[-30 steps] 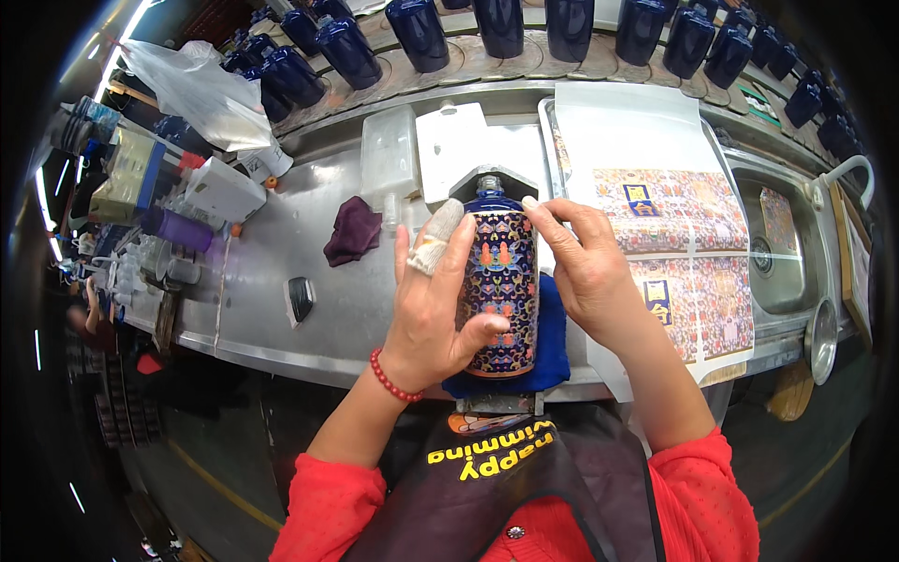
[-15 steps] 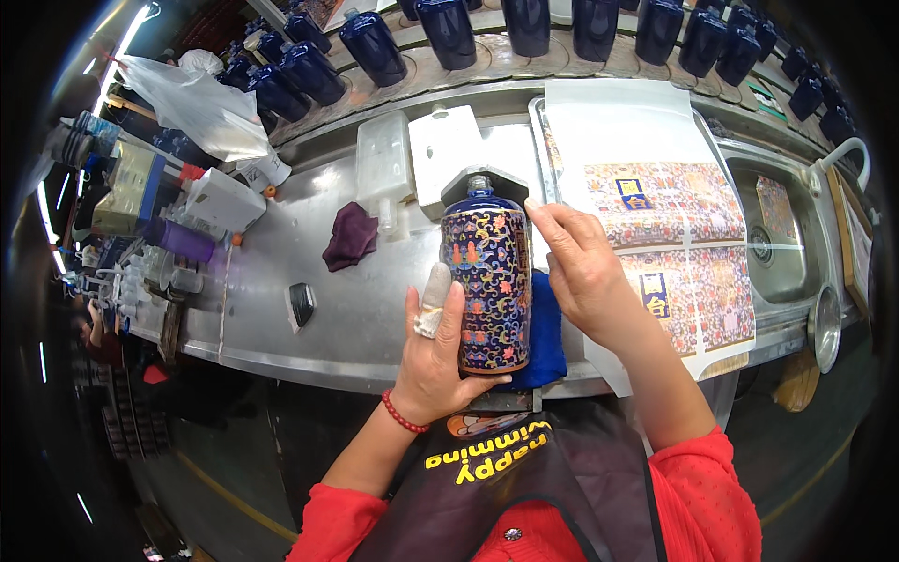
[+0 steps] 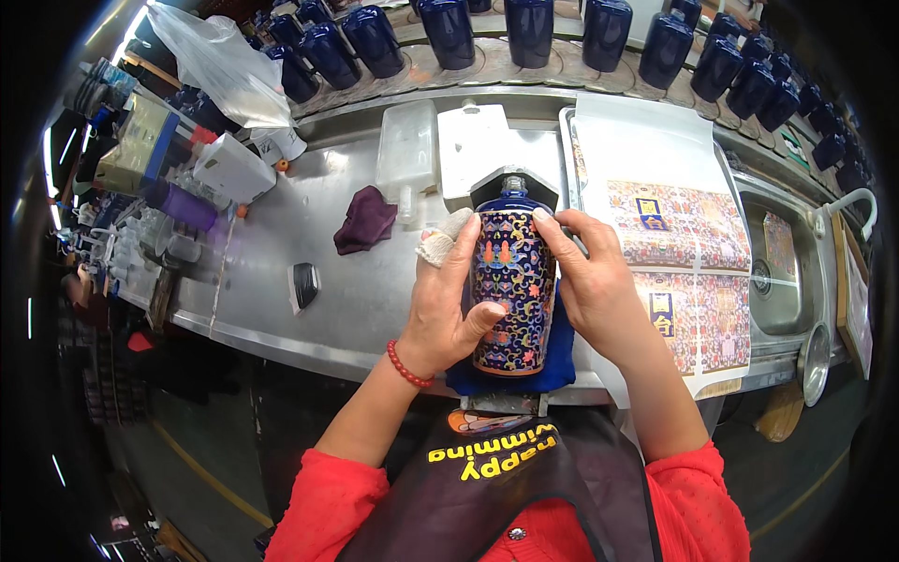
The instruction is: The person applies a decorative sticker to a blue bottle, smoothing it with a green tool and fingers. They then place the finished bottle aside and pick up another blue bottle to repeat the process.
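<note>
A dark blue glass bottle (image 3: 510, 309) with a colourful floral pattern stands neck away from me, against a grey angled rest (image 3: 548, 194). My left hand (image 3: 435, 309), with pale covers on its fingers and a red bead bracelet at the wrist, grips the bottle's left side; its thumb lies across the front. At the upper right edge of the pattern, my right hand (image 3: 597, 276) presses its fingertips against the bottle. The far sides of the fingers are hidden. Beneath the bottle is a blue cloth (image 3: 559, 361).
Patterned decal sheets (image 3: 679, 220) lie on the right, beside a steel sink (image 3: 782, 281). A purple cloth (image 3: 366, 220), a clear plastic box (image 3: 407, 145) and a white block (image 3: 468, 140) sit on the metal bench. Plain blue bottles (image 3: 531, 33) line the back.
My left hand has moved up the bottle's side, its thumb now on the front. My right fingers have come onto the pattern's upper right edge. The bottle appears turned slightly.
</note>
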Demonstrator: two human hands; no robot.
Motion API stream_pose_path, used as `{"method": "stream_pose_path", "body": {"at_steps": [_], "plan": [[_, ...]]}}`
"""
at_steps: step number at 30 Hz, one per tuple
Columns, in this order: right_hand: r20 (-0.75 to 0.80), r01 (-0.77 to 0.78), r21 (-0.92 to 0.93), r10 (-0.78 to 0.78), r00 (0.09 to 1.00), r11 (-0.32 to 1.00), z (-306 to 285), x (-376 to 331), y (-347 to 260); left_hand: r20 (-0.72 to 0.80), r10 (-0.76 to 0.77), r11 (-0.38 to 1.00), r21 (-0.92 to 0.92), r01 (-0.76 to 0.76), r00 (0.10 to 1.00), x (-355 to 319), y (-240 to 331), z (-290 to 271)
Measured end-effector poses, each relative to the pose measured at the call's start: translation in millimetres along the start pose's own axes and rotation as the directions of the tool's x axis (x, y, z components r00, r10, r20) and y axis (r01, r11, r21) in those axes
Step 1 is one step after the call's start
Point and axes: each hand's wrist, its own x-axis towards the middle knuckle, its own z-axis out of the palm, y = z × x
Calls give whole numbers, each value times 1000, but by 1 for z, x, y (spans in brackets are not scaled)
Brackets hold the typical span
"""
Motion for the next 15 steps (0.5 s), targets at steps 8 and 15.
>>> {"method": "stream_pose_path", "body": {"at_steps": [8,15], "plan": [[3,-33,7,33,999,999,2,0,-4,23,58,986,157,-61,998,7,4,-3],[1,-41,4,41,999,999,3,0,-4,30,48,988,148,-52,998,11,5,0]]}}
